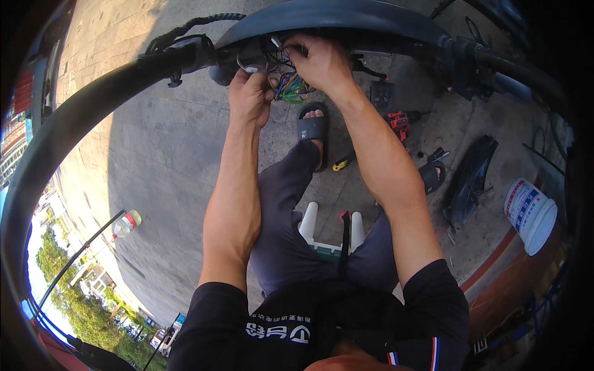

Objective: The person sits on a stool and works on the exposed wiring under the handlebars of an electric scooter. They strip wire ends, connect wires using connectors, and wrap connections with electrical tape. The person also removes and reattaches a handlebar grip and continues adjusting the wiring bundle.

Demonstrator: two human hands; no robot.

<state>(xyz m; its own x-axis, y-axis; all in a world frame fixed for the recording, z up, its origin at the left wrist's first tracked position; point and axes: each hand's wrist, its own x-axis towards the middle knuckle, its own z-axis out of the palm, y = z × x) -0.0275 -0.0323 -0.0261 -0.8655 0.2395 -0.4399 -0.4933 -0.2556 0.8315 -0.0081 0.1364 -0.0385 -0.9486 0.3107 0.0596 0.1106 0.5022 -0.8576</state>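
Observation:
Both my hands work among wires under the curved dark panel [346,17] of a two-wheeler's handlebar. My left hand [249,99] is closed, with a small white connector [250,69] and a thin pale wire pinched at its fingertips. My right hand [322,65] is closed too, its thumb and fingers pinching thin wires beside another small white connector [276,42]. Between and below the hands hangs a bundle of coloured wires [292,86], blue, yellow, green and red. Shadow under the panel partly hides the right fingertips.
On the ground to the right lie a red cordless drill [401,123], a yellow-and-black tool [340,164] and a black curved plastic part [470,179]. A white bucket [531,216] stands at far right. A black handlebar tube [86,108] sweeps down the left.

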